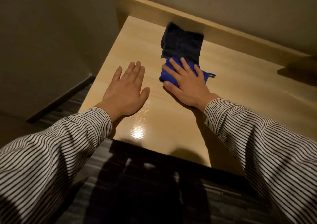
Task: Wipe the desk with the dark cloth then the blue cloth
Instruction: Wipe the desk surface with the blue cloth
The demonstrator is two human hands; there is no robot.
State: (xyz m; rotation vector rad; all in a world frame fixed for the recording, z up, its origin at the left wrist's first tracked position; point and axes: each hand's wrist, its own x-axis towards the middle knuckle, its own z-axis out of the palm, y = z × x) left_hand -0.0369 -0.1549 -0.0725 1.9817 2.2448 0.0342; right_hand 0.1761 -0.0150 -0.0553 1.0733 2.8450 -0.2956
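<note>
Striped sleeves fill the lower corners of the view, black-and-white and loose at the cuffs, one on each arm reaching forward over the near edge of the desk. Below that edge the floor looks dark and blurred, and I cannot make out its detail.

On the pale, glossy wood a bright spot of reflected light sits between the two forearms. The left hand is flat and spread, palm down, fingers extended and slightly apart, low over or on the bare wood; whether it touches the surface I cannot tell. It holds nothing and lies well apart from both cloths.

The right hand is also spread, palm down, and it presses on the blue cloth, with the fingers splayed over the top and the thumb at the cloth's near left edge. The blue cloth is bunched under the palm, with a small corner and a tag sticking out to the right of the hand.

Just beyond it, touching or slightly overlapping its far edge, lies the dark cloth, folded roughly square and flat on the desk. Its far edge sits against a raised wooden ledge that runs along the back of the desk below the wall.
</note>
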